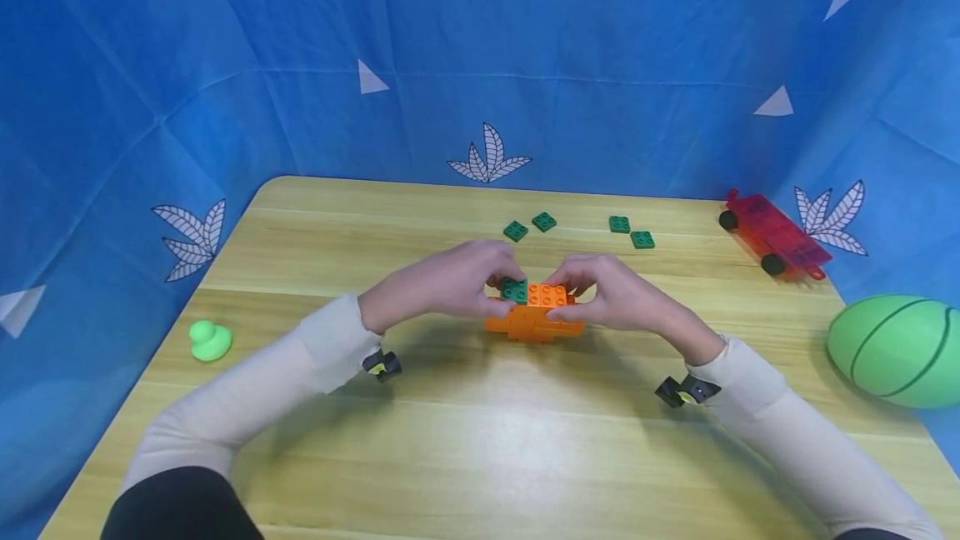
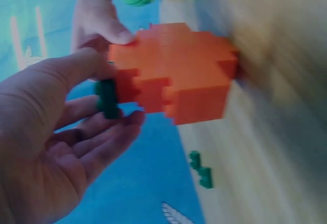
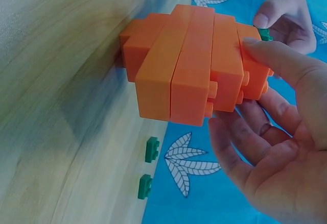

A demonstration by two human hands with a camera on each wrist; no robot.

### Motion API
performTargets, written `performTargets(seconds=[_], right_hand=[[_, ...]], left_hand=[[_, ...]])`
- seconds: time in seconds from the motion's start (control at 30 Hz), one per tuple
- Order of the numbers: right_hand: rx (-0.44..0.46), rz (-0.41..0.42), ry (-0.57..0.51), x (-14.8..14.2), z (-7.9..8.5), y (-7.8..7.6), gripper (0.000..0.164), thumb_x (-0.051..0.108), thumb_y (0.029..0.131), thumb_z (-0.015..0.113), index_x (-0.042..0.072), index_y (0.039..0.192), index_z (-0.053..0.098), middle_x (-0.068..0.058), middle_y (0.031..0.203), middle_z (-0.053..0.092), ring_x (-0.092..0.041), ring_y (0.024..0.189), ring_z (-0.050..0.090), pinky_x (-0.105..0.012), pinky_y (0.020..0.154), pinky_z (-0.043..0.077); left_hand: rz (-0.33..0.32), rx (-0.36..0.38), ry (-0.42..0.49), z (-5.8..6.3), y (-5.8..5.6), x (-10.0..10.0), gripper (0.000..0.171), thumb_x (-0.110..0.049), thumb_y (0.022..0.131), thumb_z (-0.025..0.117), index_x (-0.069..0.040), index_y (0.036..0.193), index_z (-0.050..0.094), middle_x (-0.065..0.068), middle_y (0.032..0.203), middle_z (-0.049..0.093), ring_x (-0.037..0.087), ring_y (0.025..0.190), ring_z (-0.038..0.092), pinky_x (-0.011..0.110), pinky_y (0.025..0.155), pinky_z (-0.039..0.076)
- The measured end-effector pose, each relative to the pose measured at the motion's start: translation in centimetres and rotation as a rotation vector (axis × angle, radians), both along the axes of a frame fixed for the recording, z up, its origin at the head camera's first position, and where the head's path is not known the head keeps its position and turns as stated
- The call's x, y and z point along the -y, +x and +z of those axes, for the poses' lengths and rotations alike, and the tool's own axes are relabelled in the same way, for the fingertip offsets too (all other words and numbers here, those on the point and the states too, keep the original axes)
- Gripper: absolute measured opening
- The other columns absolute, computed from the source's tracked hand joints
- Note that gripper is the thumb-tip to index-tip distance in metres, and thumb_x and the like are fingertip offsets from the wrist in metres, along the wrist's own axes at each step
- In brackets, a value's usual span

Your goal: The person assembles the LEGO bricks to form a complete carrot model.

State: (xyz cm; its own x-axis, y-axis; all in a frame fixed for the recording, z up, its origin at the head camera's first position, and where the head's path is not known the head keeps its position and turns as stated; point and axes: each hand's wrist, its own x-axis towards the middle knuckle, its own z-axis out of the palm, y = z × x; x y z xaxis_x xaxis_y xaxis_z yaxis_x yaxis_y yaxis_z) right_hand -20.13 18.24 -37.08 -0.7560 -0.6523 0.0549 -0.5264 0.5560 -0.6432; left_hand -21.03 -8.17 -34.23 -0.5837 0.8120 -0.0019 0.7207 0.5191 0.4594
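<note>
An orange stack of toy building bricks (image 1: 534, 323) stands on the table, stepped in layers, with studs showing on top. At its upper left corner sits a thin green studded brick (image 1: 513, 291). My left hand (image 1: 467, 277) pinches this green brick (image 2: 108, 99) between thumb and fingers. From the other side, my right hand (image 1: 621, 297) holds the upper part of the orange stack (image 3: 191, 66), thumb on the near face and fingers behind it. In the right wrist view the green brick (image 3: 264, 33) is mostly hidden.
Several loose green bricks lie beyond the stack, including one pair at left (image 1: 515, 231) and one at right (image 1: 632, 232). A red toy car (image 1: 776, 233) is at the back right, a green ball (image 1: 896, 350) at the right edge, and a small green duck (image 1: 209, 341) at the left.
</note>
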Motion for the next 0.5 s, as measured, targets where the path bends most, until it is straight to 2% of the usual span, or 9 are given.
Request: performTargets(seconds=[0.2,0.33,0.4,0.5], right_hand=[[-0.003,-0.011,-0.001,-0.1,-0.1,0.2,0.031,0.025,0.086,0.085,0.013,0.114,0.077,0.005,0.098,0.074,-0.013,0.091,0.066,-0.041,0.088,0.060],[-0.013,-0.003,-0.010,-0.2,-0.2,0.3,0.029,0.023,0.086,0.085,0.014,0.113,0.077,0.006,0.098,0.074,-0.012,0.091,0.067,-0.039,0.087,0.060],[-0.018,-0.001,-0.013,-0.2,-0.2,0.4,0.030,0.023,0.086,0.085,0.013,0.113,0.077,0.006,0.098,0.075,-0.012,0.090,0.067,-0.038,0.086,0.060],[-0.025,0.001,-0.015,-0.2,0.0,0.4,0.032,0.022,0.086,0.085,0.012,0.115,0.076,0.004,0.100,0.075,-0.012,0.091,0.067,-0.038,0.087,0.060]], left_hand=[[0.092,0.056,0.147,-2.5,0.1,0.0,0.033,-0.029,0.092,0.077,-0.011,0.119,0.072,-0.002,0.104,0.067,0.013,0.094,0.065,0.026,0.084,0.059],[0.104,0.141,0.222,-3.4,-0.3,0.1,0.035,-0.035,0.092,0.077,-0.014,0.119,0.072,-0.004,0.107,0.070,0.012,0.096,0.066,0.025,0.083,0.059],[0.103,0.189,0.249,-3.6,-1.1,0.4,0.031,-0.037,0.096,0.073,-0.015,0.118,0.073,-0.003,0.108,0.072,0.014,0.098,0.067,0.027,0.085,0.059],[0.149,0.247,0.273,-4.1,-3.4,1.0,0.030,-0.038,0.103,0.062,-0.017,0.121,0.074,0.001,0.114,0.075,0.020,0.105,0.068,0.034,0.091,0.059]])
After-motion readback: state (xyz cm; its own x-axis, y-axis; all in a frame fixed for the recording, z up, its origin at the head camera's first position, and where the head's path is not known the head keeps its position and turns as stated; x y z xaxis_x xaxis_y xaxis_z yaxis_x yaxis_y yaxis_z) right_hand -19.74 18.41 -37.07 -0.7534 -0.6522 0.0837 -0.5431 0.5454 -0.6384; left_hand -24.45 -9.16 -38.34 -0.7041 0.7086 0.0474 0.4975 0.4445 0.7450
